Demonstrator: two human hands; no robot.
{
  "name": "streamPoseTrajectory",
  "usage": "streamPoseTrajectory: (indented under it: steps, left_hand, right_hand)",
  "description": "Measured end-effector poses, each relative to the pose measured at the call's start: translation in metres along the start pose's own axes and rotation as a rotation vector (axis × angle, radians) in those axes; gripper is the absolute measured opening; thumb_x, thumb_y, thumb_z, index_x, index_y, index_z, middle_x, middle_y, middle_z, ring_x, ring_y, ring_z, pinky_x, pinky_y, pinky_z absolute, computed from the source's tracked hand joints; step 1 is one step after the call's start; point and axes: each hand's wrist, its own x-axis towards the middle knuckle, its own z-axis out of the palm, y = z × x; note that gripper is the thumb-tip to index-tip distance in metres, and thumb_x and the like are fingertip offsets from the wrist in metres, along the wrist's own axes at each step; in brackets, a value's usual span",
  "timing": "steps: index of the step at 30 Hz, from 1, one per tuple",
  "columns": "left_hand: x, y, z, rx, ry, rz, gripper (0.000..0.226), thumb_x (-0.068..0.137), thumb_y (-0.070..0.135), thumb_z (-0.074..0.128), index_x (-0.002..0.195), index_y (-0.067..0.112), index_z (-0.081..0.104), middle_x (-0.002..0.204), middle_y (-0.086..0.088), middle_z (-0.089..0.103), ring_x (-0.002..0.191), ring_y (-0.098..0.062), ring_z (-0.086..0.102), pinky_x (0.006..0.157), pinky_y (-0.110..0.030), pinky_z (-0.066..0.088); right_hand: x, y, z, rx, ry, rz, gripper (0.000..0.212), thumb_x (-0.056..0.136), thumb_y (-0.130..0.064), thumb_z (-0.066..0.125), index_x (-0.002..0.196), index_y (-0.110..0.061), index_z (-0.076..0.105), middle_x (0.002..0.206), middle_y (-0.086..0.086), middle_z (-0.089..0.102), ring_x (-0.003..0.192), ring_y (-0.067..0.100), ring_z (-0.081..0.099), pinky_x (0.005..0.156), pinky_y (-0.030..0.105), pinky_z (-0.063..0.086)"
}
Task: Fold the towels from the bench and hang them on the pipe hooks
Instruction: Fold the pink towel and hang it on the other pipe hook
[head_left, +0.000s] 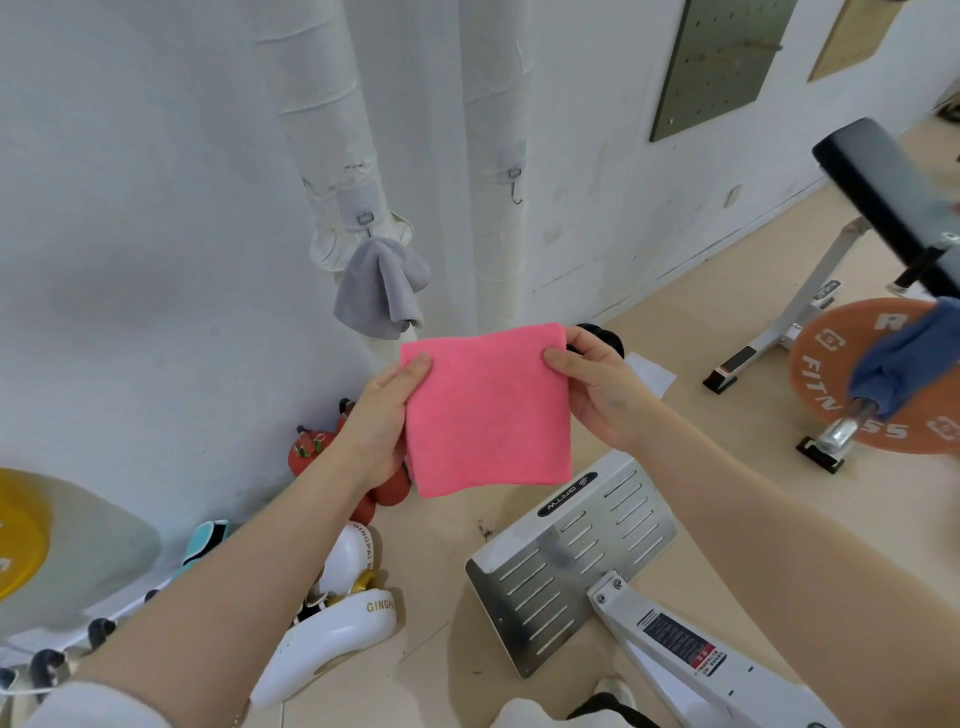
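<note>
Currently the pink towel (488, 410), folded to a flat square, hangs at frame centre, off the floor, held by both upper corners. Left hand (382, 415) pinches the left edge, thumb on the front face, fingers behind. Right hand (597, 387) grips the right top corner the same way; its fingers are mostly hidden by cloth.

Risks, as judged: the fold may fall open when one hand lets go to reach; the free hook (514, 182), at 12 o'clock on the right pipe (493, 156), is small, so thick folded layers may slip off it. The grey towel (382, 291) already hangs at 11 o'clock from the left pipe's hook.

Room: beige floor (571, 332), white wall; perforated metal footplate (571, 561) at 5 o'clock, orange weight plate (826, 384) at 3 o'clock with a blue cloth (904, 358) over its bar.
</note>
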Motion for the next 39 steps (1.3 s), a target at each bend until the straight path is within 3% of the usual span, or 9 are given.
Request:
streamPoseTrajectory:
  steps: [6, 15, 19, 24, 28, 31, 35, 37, 39]
  left_hand:
    - [-0.001, -0.011, -0.005, 0.002, -0.149, -0.153, 0.055, 0.073, 0.027, 0.063, 0.126, 0.019, 0.051, 0.118, -0.008, 0.065, 0.104, -0.024, 0.062, 0.091, -0.039, 0.051]
    - [0.006, -0.01, -0.007, -0.066, -0.21, -0.078, 0.05, 0.082, 0.001, 0.058, 0.123, 0.029, 0.051, 0.114, -0.001, 0.064, 0.088, -0.014, 0.068, 0.068, -0.029, 0.058]
    - [0.009, -0.014, -0.01, 0.006, -0.171, -0.048, 0.054, 0.087, -0.009, 0.045, 0.127, 0.027, 0.047, 0.115, -0.002, 0.062, 0.087, -0.016, 0.066, 0.07, -0.029, 0.056]
    - [0.015, -0.026, -0.012, 0.041, -0.017, -0.089, 0.064, 0.075, -0.005, 0.052, 0.132, 0.021, 0.042, 0.1, -0.001, 0.063, 0.07, -0.013, 0.062, 0.062, -0.029, 0.049]
    - [0.02, -0.025, -0.001, 0.357, -0.027, -0.021, 0.058, 0.085, -0.008, 0.044, 0.135, 0.017, 0.028, 0.099, 0.002, 0.056, 0.077, -0.01, 0.057, 0.061, -0.019, 0.049]
    - [0.026, -0.02, 0.018, 0.697, -0.202, 0.066, 0.068, 0.082, -0.007, 0.047, 0.136, 0.018, 0.015, 0.087, 0.005, 0.052, 0.07, -0.002, 0.053, 0.057, -0.01, 0.042]
    - [0.037, -0.02, 0.042, 0.884, -0.321, 0.142, 0.073, 0.072, 0.006, 0.048, 0.131, 0.027, 0.012, 0.073, -0.005, 0.05, 0.052, 0.001, 0.048, 0.054, -0.011, 0.036]
    - [0.045, -0.02, 0.052, 0.855, -0.345, 0.157, 0.084, 0.068, 0.01, 0.043, 0.135, 0.042, 0.006, 0.092, -0.013, 0.059, 0.063, -0.005, 0.051, 0.062, -0.015, 0.041]
    - [0.05, -0.019, 0.062, 0.826, -0.389, 0.179, 0.088, 0.068, 0.007, 0.04, 0.135, 0.053, 0.006, 0.13, 0.016, 0.048, 0.093, 0.004, 0.054, 0.085, -0.01, 0.041]
  right_hand:
    - [0.002, 0.006, -0.002, -0.081, 0.041, 0.072, 0.048, 0.088, 0.002, 0.054, 0.132, -0.016, 0.049, 0.098, 0.005, 0.067, 0.077, 0.014, 0.066, 0.069, 0.024, 0.055]
    - [-0.005, 0.009, 0.002, -0.114, -0.108, 0.239, 0.077, 0.085, -0.006, 0.06, 0.141, -0.042, 0.023, 0.131, -0.003, 0.05, 0.104, 0.015, 0.059, 0.07, 0.025, 0.055]
    - [-0.007, 0.012, -0.004, -0.137, -0.14, 0.244, 0.09, 0.086, 0.012, 0.05, 0.143, -0.047, 0.013, 0.126, -0.011, 0.047, 0.094, 0.014, 0.059, 0.06, 0.022, 0.055]
    - [-0.01, 0.015, -0.014, -0.147, -0.209, 0.274, 0.098, 0.085, 0.022, 0.041, 0.143, -0.046, 0.002, 0.13, -0.007, 0.046, 0.099, 0.014, 0.056, 0.077, 0.027, 0.055]
    - [-0.003, 0.015, -0.023, -0.323, -0.031, 0.352, 0.087, 0.088, -0.003, 0.056, 0.147, -0.034, -0.001, 0.144, 0.002, 0.04, 0.12, 0.016, 0.05, 0.103, 0.033, 0.039]
    - [0.016, 0.01, -0.017, -0.649, 0.178, 0.155, 0.061, 0.092, -0.03, 0.053, 0.145, -0.023, 0.023, 0.151, -0.004, 0.029, 0.129, 0.003, 0.031, 0.107, 0.02, 0.021]
    - [0.034, 0.0, -0.006, -0.808, -0.051, -0.02, 0.029, 0.095, -0.029, 0.047, 0.122, -0.022, 0.056, 0.117, -0.008, 0.058, 0.11, 0.005, 0.051, 0.101, 0.022, 0.037]
    - [0.04, -0.005, -0.011, -0.91, -0.11, -0.048, 0.022, 0.093, -0.029, 0.052, 0.111, -0.021, 0.06, 0.099, -0.006, 0.063, 0.094, 0.01, 0.056, 0.086, 0.021, 0.042]
    - [0.047, -0.009, -0.029, -0.933, -0.066, -0.091, 0.021, 0.091, -0.03, 0.056, 0.105, -0.015, 0.061, 0.093, -0.001, 0.065, 0.086, 0.015, 0.059, 0.081, 0.026, 0.045]
